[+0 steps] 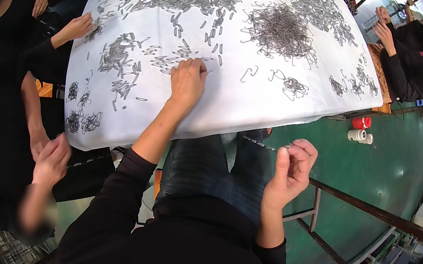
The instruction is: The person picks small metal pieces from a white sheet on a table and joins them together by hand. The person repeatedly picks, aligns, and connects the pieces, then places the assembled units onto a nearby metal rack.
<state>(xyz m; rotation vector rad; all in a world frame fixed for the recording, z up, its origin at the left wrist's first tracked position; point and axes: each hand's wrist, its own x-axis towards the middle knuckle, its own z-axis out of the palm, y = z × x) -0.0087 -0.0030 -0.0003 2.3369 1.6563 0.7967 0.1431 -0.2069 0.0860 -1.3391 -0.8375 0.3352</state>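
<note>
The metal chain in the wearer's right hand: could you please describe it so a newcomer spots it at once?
Find the big white-covered table, then look below its near edge to the wearer's right hand. A short, thin metal chain runs leftward from that hand. Unlike the loose metal pieces on the table, the chain's links are joined.

The view looks from the wearer's head steeply down through a fisheye lens, facing forward past the left hand (188, 78) and right hand (293, 169). Near enough for both forearms (159, 129) to loom large, it takes in the lap (199, 165) between and below the hands, the counter (241, 106) under and beyond the left hand, and the floor (380, 170) to the right of the right hand; straight edges bow toward the rim.
</note>
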